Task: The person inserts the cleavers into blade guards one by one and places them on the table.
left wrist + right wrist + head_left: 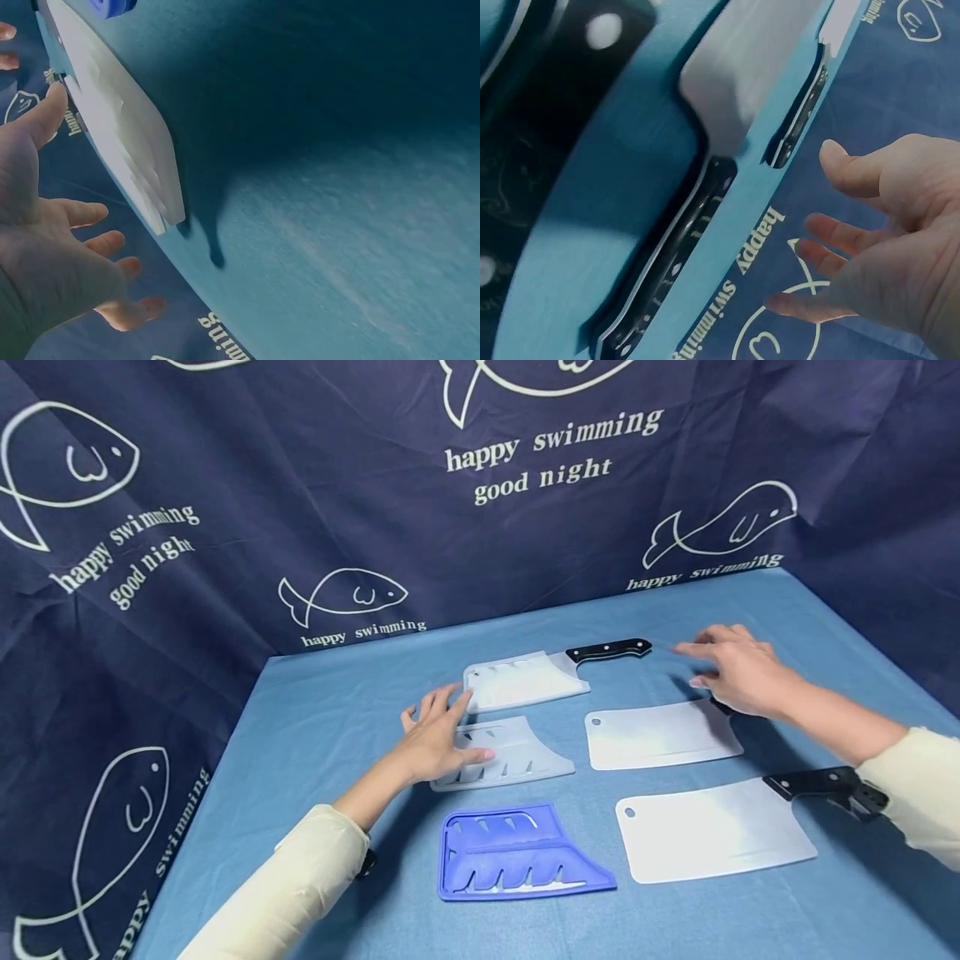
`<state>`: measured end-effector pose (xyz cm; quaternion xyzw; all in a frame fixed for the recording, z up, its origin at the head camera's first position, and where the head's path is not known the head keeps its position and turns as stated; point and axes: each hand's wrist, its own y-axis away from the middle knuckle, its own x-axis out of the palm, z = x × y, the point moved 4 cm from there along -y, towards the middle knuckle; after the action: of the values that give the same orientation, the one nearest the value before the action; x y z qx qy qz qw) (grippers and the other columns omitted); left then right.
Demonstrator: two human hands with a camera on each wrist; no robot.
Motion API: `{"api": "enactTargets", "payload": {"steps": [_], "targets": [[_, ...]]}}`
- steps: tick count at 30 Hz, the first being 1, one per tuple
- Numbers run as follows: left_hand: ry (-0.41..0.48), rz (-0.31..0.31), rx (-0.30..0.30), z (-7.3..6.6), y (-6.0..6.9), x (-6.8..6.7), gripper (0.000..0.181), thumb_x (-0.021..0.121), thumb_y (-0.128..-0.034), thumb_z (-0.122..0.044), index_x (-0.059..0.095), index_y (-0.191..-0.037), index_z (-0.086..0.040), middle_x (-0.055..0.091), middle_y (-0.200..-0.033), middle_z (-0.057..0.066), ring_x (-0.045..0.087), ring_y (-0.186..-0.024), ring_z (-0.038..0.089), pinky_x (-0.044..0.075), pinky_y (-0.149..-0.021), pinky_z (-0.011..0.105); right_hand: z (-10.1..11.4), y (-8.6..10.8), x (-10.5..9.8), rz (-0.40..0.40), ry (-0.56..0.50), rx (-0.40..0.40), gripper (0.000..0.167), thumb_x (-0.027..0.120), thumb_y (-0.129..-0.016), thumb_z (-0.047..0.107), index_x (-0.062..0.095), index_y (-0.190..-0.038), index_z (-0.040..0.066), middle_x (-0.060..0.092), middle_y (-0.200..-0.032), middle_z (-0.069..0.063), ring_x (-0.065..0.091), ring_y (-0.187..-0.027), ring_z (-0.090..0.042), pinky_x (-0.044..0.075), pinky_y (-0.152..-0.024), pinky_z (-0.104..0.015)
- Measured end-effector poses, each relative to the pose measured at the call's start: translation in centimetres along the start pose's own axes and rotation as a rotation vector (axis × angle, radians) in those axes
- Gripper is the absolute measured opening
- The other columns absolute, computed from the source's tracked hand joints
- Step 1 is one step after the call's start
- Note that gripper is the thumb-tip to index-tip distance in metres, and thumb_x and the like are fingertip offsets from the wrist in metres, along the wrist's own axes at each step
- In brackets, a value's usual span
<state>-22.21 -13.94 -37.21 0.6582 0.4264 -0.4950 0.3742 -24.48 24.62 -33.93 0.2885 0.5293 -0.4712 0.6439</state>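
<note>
At the back of the table, a cleaver (609, 649) with a black riveted handle has its blade inside a whitish sheath (517, 683). My left hand (431, 742) hovers with spread fingers over the left end of a second, translucent sheath (525, 752); the left wrist view shows that hand (60, 247) holding nothing. My right hand (738, 670), fingers loosely bent, is in the air just right of the far cleaver's handle and above the middle cleaver (660, 735), hiding most of its handle. In the right wrist view its handle (667, 259) lies apart from my fingers.
Nearest me lie a blue sheath (517, 860) and, to its right, a bare cleaver (712, 833), its handle end partly behind my right sleeve (918, 793). A blue cloth (315, 710) covers the table. Behind hangs a navy curtain (225, 593) printed with white fish.
</note>
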Motion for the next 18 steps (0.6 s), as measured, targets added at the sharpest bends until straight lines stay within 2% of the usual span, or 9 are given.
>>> {"api": "enactTargets", "payload": {"steps": [4, 12, 18], "targets": [[0.008, 0.027, -0.008, 0.1, 0.6, -0.2, 0.098, 0.067, -0.0774, -0.064, 0.026, -0.153, -0.017, 0.02, -0.156, 0.01, 0.017, -0.141, 0.029, 0.012, -0.105, 0.066, -0.8, 0.6, 0.0, 0.02, 0.004, 0.02, 0.05, 0.069, -0.084, 0.002, 0.057, -0.132, 0.004, 0.051, -0.123, -0.024, 0.04, -0.111, -0.044, 0.034, -0.077, -0.064], [0.027, 0.024, -0.024, 0.5, 1.1, -0.9, 0.097, 0.07, -0.0765, -0.062, 0.028, -0.152, -0.019, 0.022, -0.155, 0.008, 0.017, -0.14, 0.029, 0.011, -0.104, 0.067, -2.5, 1.6, -0.2, 0.034, 0.001, 0.027, 0.051, 0.07, -0.084, 0.004, 0.057, -0.133, 0.006, 0.049, -0.126, -0.026, 0.04, -0.111, -0.045, 0.034, -0.076, -0.065], [0.06, 0.105, -0.036, 0.6, 1.4, -0.8, 0.105, 0.073, -0.0732, -0.062, 0.023, -0.154, -0.018, 0.016, -0.158, 0.01, 0.015, -0.142, 0.03, 0.013, -0.1, 0.074, -3.5, 2.1, -0.1, 0.087, 0.044, 0.055, 0.056, 0.073, -0.082, 0.007, 0.055, -0.136, 0.008, 0.047, -0.128, -0.025, 0.04, -0.112, -0.045, 0.036, -0.073, -0.064]]}}
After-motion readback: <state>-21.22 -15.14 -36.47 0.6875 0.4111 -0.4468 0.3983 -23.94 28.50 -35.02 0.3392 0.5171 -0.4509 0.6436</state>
